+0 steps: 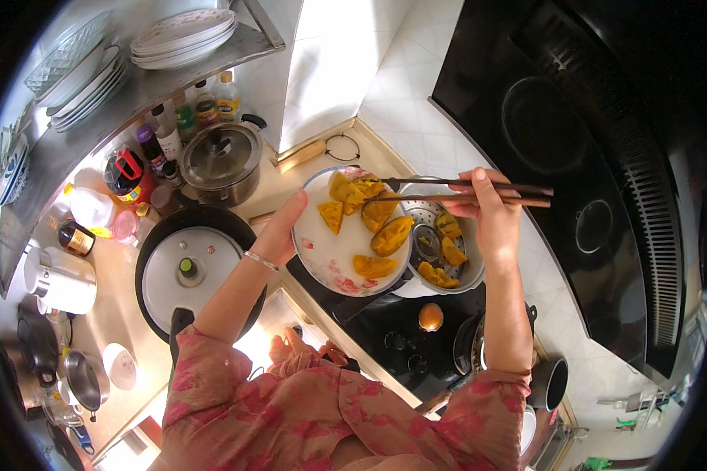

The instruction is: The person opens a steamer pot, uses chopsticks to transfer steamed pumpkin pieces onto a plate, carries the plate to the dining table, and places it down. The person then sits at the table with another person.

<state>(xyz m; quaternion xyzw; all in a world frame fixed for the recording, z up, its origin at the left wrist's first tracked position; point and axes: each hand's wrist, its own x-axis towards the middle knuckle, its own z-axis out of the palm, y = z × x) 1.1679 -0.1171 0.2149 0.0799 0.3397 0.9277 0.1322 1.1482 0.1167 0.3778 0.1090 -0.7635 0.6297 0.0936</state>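
Observation:
My left hand (284,229) grips the rim of a white floral plate (324,259), which carries several cooked pumpkin pieces (392,235). In my right hand (488,209) is a pair of wooden chopsticks (424,182); their tips reach over the plate and touch the pumpkin near its upper edge. Partly under the plate's right side stands a metal pot (476,271) with a perforated steamer insert (427,211). More pumpkin pieces (452,251) lie in that insert. Whether the chopsticks pinch a piece cannot be told.
An egg (430,317) lies on the black cooktop (377,329), below the pot. A black wok (147,294) holding a white lid (171,277) and a lidded steel pot (221,165) stand left, near bottles (184,120). The range hood (542,159) hangs at right, a plate shelf (171,76) upper left.

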